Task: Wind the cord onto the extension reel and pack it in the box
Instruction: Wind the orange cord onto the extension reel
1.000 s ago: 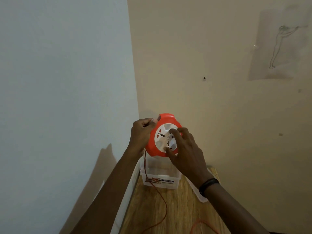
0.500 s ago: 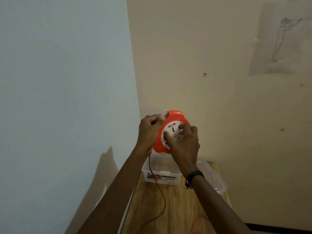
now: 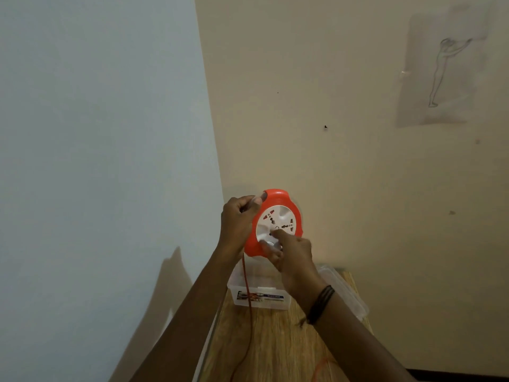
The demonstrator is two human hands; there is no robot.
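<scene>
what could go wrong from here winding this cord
The cord hangs slack past the open box; winding in, it may snag and drag it along the table. The reel is held in the air by the left hand at its rim, so pushing with the right hand might twist it loose.

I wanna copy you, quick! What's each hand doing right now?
Left hand: grips the orange reel by its rim.
Right hand: pinches the reel's white dial.
</scene>
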